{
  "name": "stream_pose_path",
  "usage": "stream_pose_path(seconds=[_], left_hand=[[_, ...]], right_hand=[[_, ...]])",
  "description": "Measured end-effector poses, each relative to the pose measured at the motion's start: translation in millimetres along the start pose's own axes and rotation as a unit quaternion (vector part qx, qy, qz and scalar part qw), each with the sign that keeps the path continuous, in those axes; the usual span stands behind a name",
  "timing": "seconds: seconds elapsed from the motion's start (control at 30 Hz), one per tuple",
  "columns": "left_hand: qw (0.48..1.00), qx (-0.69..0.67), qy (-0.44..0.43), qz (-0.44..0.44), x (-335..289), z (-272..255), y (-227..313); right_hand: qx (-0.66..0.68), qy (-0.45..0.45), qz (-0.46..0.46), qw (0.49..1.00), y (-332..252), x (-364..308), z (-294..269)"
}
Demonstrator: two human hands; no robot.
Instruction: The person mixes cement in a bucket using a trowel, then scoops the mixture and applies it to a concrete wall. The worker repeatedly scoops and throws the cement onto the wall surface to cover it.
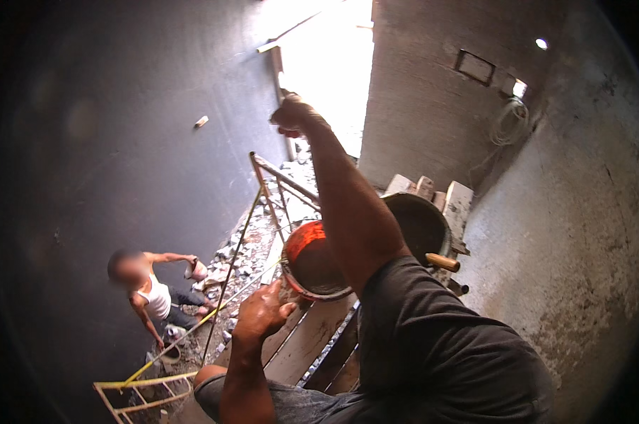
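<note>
My right arm stretches up and away. Its hand is closed in front of the bright doorway, fingers curled; a pale narrow shape at its top is lost in the glare. Lower down, my left hand has curled fingers and the thumb sticking out, close beside the rim of an orange bucket; whether it touches the rim I cannot tell. The bucket holds grey, wet-looking mix, and my right forearm covers part of it. Behind that arm stands a dark round tub, with a wooden tool handle by its near edge.
Planks with gaps lie under me, above rubble. Metal scaffold frames and a yellow diagonal bar run along the left. Below, another person holds containers by the dark wall. Wooden blocks and coiled cable are at right.
</note>
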State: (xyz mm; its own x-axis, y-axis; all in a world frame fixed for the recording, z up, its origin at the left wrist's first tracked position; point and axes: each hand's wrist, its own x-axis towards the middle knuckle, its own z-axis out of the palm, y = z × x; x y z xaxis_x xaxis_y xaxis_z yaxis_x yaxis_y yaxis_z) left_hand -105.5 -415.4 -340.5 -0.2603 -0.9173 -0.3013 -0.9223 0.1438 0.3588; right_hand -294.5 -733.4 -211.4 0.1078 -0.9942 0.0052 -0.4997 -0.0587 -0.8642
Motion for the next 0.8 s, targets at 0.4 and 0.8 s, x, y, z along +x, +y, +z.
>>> stream_pose_path(seconds=[0.4,0.8], left_hand=[[1.0,-0.013,-0.014,-0.005,0,-2,0],[1.0,-0.031,-0.002,-0.001,0,5,-5]], right_hand=[[-0.043,-0.04,-0.022,0.998,-27,0,8],[-0.152,0.013,-0.052,0.987,-40,-1,19]])
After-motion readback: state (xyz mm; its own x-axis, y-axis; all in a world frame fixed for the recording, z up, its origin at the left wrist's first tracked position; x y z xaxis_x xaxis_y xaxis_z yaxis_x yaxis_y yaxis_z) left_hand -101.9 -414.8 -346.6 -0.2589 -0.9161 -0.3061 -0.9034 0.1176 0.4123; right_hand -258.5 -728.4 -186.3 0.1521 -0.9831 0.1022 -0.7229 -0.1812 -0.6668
